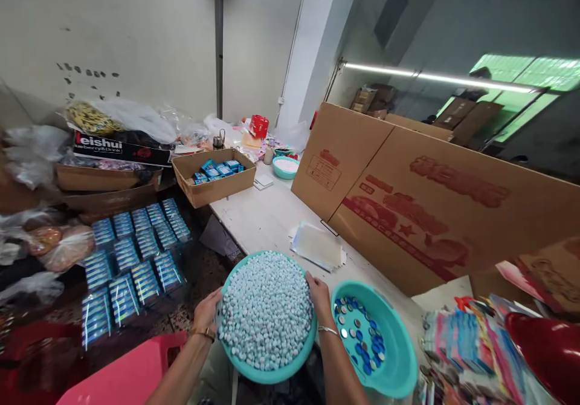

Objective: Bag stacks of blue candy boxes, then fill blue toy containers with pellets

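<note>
A teal basin [290,370] heaped with several small pale-blue pieces sits at the near end of a white table [263,214]. My left hand [207,311] grips its left rim, fingers curled over the edge. My right hand [319,294] grips the right rim the same way. Both wrists wear thin bracelets. Just right of it stands a second teal basin [393,356] holding several blue and silver round pieces.
A large flattened cardboard box [430,205] stands along the table's right side. A stack of clear sheets [318,246], an open carton of blue packs [212,175] and a far bowl [285,167] lie beyond. Blue packs [131,260] cover the floor left; a pink stool [131,372] sits near.
</note>
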Demonstrator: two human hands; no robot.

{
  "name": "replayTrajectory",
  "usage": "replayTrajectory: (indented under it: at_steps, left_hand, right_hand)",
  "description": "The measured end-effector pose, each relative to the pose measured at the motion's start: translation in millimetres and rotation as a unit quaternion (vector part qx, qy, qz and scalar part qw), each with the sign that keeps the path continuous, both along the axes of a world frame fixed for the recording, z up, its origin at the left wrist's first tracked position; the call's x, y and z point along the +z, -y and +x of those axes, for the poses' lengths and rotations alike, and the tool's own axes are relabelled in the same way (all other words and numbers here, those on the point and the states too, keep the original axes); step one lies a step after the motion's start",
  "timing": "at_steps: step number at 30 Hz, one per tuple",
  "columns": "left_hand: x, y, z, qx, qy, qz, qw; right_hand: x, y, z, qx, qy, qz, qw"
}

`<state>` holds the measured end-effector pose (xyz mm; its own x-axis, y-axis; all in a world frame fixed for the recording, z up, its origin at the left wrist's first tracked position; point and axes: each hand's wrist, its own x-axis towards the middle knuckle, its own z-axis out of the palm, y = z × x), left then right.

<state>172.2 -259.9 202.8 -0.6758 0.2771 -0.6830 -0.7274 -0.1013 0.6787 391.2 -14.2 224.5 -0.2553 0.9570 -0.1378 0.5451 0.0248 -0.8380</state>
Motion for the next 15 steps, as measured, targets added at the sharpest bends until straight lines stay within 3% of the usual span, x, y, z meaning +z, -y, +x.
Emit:
replayTrajectory:
  at_steps: [4,9,15]
  left_hand:
    - [2.9,-50.4,-50.5,0.007,0.020,0.005,1.000]
    - [-4.5,-113.9,-125.7,-0.025,0.028,-0.003,0.999]
    - [-33.7,-199.3,-254.7,-0.070,0.013,-0.049,0.996]
  right_hand:
    - [-1.0,-47.9,-45.8,-0.006,-0.003,-0.014,1.000]
    - [-15.0,-106.3,-117.9,-0.043,-0.015,-0.015,0.999]
    - [-25.6,-176.0,-241.2,-0.084,-0.038,-0.002,0.996]
